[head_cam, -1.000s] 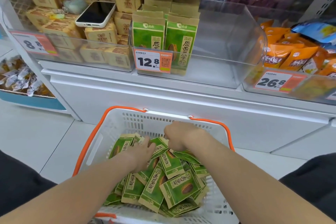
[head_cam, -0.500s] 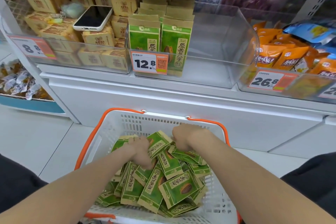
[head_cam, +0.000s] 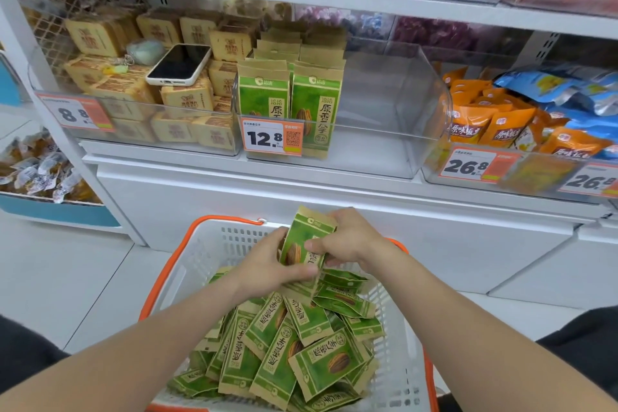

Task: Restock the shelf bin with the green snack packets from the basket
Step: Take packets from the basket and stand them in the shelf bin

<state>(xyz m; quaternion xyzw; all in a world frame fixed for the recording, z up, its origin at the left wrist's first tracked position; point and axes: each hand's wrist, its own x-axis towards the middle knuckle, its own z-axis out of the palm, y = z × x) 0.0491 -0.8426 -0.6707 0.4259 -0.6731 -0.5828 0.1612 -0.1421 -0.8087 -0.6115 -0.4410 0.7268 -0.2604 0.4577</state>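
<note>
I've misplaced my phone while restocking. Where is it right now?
In the head view, the phone lies screen-up on the tan snack packs in the left shelf bin, just left of the upright green packets.

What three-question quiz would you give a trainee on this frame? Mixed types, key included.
1. True or false: the phone lies in the same shelf bin as the shelved packets.
2. Which price is posted on that bin? A 8.8, B 12.8, C 26.8.
3. Fill in: the left hand and right hand grip the held packets just above the ____.
Key: 1 false, it lies on the tan packs in the bin to the left; 2 B, on the price tag; 3 basket.
</note>
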